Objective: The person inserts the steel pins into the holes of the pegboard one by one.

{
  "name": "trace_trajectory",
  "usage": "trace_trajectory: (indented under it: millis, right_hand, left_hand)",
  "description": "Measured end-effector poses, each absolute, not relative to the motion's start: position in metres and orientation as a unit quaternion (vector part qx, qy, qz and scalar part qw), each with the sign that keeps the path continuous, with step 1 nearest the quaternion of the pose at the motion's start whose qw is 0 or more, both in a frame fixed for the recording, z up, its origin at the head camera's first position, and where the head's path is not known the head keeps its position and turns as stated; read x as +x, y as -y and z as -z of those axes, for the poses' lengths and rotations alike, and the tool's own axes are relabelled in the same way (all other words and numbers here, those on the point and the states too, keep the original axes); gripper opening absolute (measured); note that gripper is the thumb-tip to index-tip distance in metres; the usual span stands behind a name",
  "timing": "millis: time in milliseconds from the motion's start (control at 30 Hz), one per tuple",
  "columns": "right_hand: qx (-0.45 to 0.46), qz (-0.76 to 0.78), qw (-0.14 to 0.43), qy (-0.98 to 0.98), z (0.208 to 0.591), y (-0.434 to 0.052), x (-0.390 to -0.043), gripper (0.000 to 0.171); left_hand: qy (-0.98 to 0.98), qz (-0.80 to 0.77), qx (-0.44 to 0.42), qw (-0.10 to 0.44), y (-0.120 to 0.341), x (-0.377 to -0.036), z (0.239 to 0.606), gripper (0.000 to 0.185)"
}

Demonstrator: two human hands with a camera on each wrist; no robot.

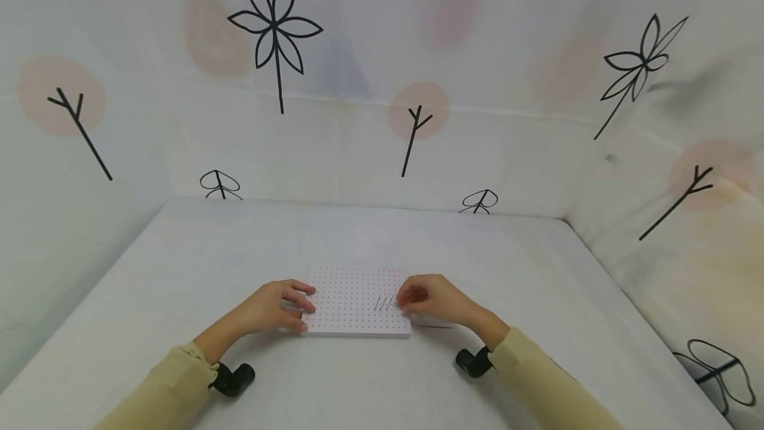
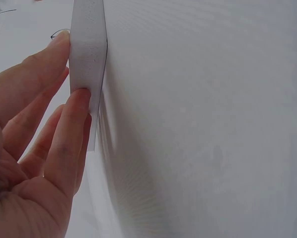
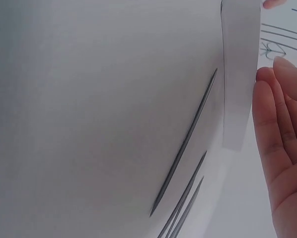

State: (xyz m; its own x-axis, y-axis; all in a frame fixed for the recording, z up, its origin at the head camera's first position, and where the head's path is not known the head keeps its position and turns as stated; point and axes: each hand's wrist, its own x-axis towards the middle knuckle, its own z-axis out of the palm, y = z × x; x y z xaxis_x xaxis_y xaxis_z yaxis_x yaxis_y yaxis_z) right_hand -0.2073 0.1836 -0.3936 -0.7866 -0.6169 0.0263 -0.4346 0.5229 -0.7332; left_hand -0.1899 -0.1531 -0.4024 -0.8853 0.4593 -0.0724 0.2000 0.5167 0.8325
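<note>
1. A white square foam board dotted with a grid of small red points (image 1: 357, 300) lies flat on the white table (image 1: 537, 284), near the person and roughly centred between the two arms.
2. The left hand (image 1: 276, 306) rests at the board's left edge; in the left wrist view its thumb and fingertips (image 2: 78, 101) press against the board's thin side (image 2: 88, 59), fingers nearly straight, steadying rather than gripping.
3. The right hand (image 1: 431, 297) sits at the board's right edge, fingers bent down over the surface; whether they pinch anything I cannot tell, since the fingertips hide their own contact.
4. Three thin dark needles (image 1: 384, 302) stand in the board just left of the right fingertips, leaning and close together, their long axes running near-to-far with a slight tilt to the right.
5. One more thin dark needle (image 1: 434, 327) lies flat on the table just beside the board's near right corner, its long axis left to right, directly under the right wrist.
6. The right hand is much the nearer to every needle; the left hand is well apart from them, across the board.
</note>
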Motion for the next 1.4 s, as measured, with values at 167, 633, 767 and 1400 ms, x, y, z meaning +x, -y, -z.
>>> trace_trajectory:
  millis: [167, 633, 767, 1400]
  right_hand:
    - [-0.304, 0.373, 0.116, -0.869, 0.393, -0.191, -0.207, 0.014]
    - [-0.283, 0.367, 0.099, -0.88, 0.393, -0.212, -0.205, 0.013]
    - [-0.276, 0.36, 0.091, -0.887, 0.393, -0.218, -0.205, 0.013]
    - [-0.261, 0.336, 0.055, -0.903, 0.395, -0.241, -0.212, 0.013]
  left_hand:
    - [-0.855, -0.46, 0.187, 0.147, 0.153, -0.189, 0.402, 0.024]
    - [-0.855, -0.46, 0.188, 0.148, 0.153, -0.189, 0.402, 0.024]
    - [-0.857, -0.456, 0.191, 0.145, 0.154, -0.189, 0.403, 0.024]
    - [-0.853, -0.459, 0.2, 0.144, 0.155, -0.19, 0.404, 0.023]
